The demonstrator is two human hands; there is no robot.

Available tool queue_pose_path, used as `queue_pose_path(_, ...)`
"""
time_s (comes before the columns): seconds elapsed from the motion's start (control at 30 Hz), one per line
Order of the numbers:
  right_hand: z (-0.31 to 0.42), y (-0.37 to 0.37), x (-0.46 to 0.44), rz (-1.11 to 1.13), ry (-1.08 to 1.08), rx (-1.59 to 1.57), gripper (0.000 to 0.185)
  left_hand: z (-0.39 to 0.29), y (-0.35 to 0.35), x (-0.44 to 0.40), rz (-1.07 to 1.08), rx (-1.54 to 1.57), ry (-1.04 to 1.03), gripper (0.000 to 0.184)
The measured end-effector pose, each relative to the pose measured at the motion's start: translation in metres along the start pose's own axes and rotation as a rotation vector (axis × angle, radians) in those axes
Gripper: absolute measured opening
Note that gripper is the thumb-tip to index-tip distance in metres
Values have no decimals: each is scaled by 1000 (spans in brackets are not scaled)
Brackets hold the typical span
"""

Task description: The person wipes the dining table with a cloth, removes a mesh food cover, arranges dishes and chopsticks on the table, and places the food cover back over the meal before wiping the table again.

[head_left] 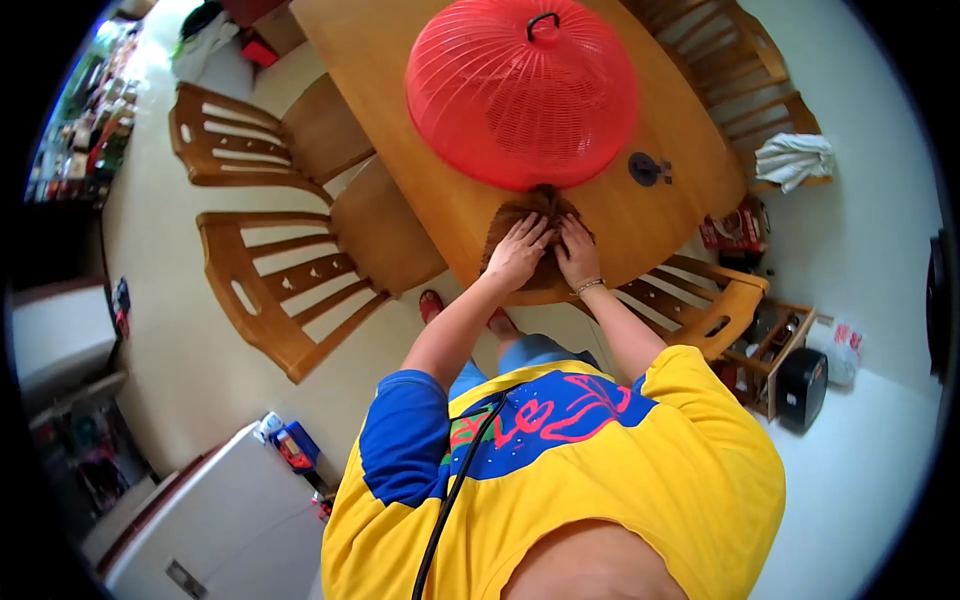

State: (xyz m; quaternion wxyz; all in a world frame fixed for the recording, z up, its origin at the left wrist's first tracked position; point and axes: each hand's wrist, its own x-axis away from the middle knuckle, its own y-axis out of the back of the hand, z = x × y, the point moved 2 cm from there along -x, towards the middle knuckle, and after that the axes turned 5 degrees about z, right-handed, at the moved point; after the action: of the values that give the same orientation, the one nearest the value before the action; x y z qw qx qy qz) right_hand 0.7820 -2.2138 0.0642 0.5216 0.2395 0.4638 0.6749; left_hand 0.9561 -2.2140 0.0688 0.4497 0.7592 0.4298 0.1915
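A dark brown mass that looks like hair, like a wig [505, 222], lies at the near end of the wooden table [665, 225]. My left hand [517, 252] rests on its middle, fingers stretched out over the strands. Beside it, my right hand [577, 252], with a bracelet at the wrist, lies on the right part, fingers also extended. The fingertips of both hands are close together near a parting. Whether any strands are pinched is too small to tell. Just beyond the hair stands a red mesh food cover [520, 100] with a black handle.
To the right on the table sits a small dark round object [643, 169]. Wooden chairs [270, 270] stand along the left side, with another chair [690, 300] at the near right. White cloth [793, 160] hangs on a chair at the far right. A black cord runs down my yellow shirt.
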Motion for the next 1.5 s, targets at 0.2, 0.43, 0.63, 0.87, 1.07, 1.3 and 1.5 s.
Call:
queue_pose_path(0.2,42,-29,-16,49,-396,303,56,29,20,2,-4,27,-49,48)
queue_pose_path(0.43,128,-93,-61,-3,-382,202,60,117,83,46,31,-107,-38,50)
queue_pose_path(0.63,172,-120,-102,-17,-281,123,56,163,117,56,116,-226,39,54)
queue_pose_path(0.87,148,-89,-85,73,-160,-24,56,139,90,51,172,-257,192,59)
queue_pose_path(1.07,124,-69,-42,88,-58,79,54,95,60,55,249,-223,203,65)
queue_pose_path(1.3,88,-43,6,100,-15,70,53,38,30,54,219,-157,201,65)
queue_pose_path(1.5,46,-4,58,100,-11,149,56,-14,0,34,270,-88,58,63)
